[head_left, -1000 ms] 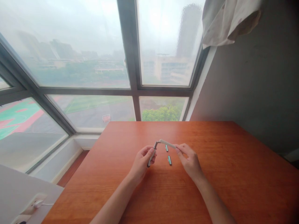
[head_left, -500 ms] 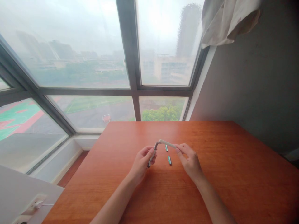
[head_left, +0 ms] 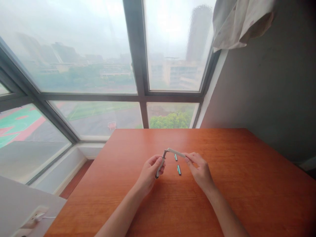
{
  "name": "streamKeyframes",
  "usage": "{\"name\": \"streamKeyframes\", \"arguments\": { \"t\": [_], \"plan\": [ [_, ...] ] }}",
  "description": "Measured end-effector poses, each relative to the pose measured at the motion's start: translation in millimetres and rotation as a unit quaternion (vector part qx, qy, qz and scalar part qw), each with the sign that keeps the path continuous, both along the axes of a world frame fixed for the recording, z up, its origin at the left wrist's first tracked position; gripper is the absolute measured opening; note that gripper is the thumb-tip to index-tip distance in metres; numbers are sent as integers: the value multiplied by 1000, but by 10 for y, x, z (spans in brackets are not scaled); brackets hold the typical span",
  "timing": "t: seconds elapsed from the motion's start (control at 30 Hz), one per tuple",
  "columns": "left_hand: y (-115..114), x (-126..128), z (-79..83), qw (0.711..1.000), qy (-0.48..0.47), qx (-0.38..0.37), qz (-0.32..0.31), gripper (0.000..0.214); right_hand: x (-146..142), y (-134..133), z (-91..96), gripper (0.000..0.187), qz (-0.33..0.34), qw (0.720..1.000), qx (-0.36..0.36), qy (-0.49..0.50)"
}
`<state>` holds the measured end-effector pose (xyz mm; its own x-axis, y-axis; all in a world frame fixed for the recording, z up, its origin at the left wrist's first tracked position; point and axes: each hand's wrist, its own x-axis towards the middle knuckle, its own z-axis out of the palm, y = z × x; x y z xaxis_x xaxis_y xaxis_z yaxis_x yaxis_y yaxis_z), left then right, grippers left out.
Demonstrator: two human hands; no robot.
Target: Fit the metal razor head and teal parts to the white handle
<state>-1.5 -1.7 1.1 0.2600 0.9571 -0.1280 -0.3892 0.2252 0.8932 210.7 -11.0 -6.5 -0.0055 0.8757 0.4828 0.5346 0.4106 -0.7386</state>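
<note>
My left hand (head_left: 149, 171) is closed around a grey handle with a dark, bent neck (head_left: 160, 168), held tilted up over the table; it resembles a razor handle. With thumb and fingers my right hand (head_left: 200, 169) pinches the near end of a slim pale stick (head_left: 176, 152). The stick's other end meets the top of the dark neck, and I cannot tell whether the two are joined. Between my hands, two small dark-and-teal bars like razor cartridges lie on the table: a nearer one (head_left: 179, 170) and a farther one (head_left: 175, 157), partly behind the stick.
The brown wooden table (head_left: 111, 197) stretches under both arms to the windows. A dark window frame (head_left: 141, 65) rises beyond its far edge. A grey wall (head_left: 261, 89) stands at the right with a hanging cloth (head_left: 240, 24). A wall socket (head_left: 33, 220) is low at the left.
Both hands keep nearly the same place and grip. The pale stick has shifted very slightly left and down at its far end.
</note>
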Motion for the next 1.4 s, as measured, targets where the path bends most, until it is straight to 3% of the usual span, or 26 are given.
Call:
{"name": "streamKeyframes", "arguments": {
  "t": [1.4],
  "plan": [
    [27,-1,-11,1000,8,1,21,27,36,19,-31,24,-11,1000,-2,-26]
  ]
}}
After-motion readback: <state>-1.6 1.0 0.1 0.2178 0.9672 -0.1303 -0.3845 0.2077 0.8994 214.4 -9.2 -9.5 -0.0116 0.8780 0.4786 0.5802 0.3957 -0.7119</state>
